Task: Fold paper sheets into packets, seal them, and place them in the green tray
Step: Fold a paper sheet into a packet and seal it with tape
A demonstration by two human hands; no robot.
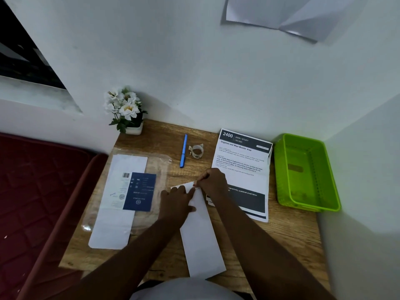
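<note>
A long folded white paper strip (200, 239) lies on the wooden desk (287, 239), running from the near edge toward the middle. My left hand (175, 202) presses flat on its far part. My right hand (213, 182) pinches the far corner of the strip, where a flap is turned over. The green tray (281, 176) stands at the right side of the desk against the wall, with nothing visible inside. A small roll of clear tape (196, 150) sits beyond my hands.
A blue pen (183, 150) lies beside the tape. A stack of printed sheets (244, 161) lies between my hands and the tray. A plastic sleeve with a white and blue card (127, 191) lies left. A flower pot (127, 111) stands at the back left corner.
</note>
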